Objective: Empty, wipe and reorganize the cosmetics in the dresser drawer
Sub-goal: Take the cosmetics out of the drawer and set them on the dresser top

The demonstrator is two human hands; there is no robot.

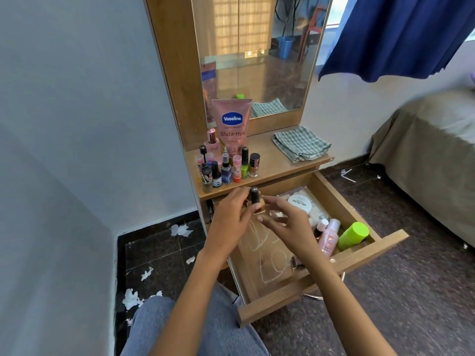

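A person sits facing a wooden dresser with its drawer point(308, 286) pulled out. The emptying step looks to be in hand. The left hand point(231, 217) hovers over the back left corner of the drawer, fingers closed around a small nail polish bottle point(255, 200) with a black cap and amber glass. The right hand point(285, 222) is just beside it, fingers spread and loosely curled near the bottle's base; whether they touch it cannot be told.

The drawer is not yet empty. At its back right lies a clear bag of white pads point(305, 204) with a round label. At its front right lie a pink spray bottle point(329, 236), a smaller pink bottle beside it, and a lime-green container point(353, 235) on its side. The drawer's bare left floor shows pale scribble marks.

Above the drawer, on the dresser top point(272, 163), stands a cluster of about 12 small bottles point(226, 165) with a pink Vaseline tube point(232, 124) behind them. Right of that cluster lies a folded checked cloth point(300, 143).

The next move likely calls for lifting the bottle up and setting it upright beside the cluster without knocking it.
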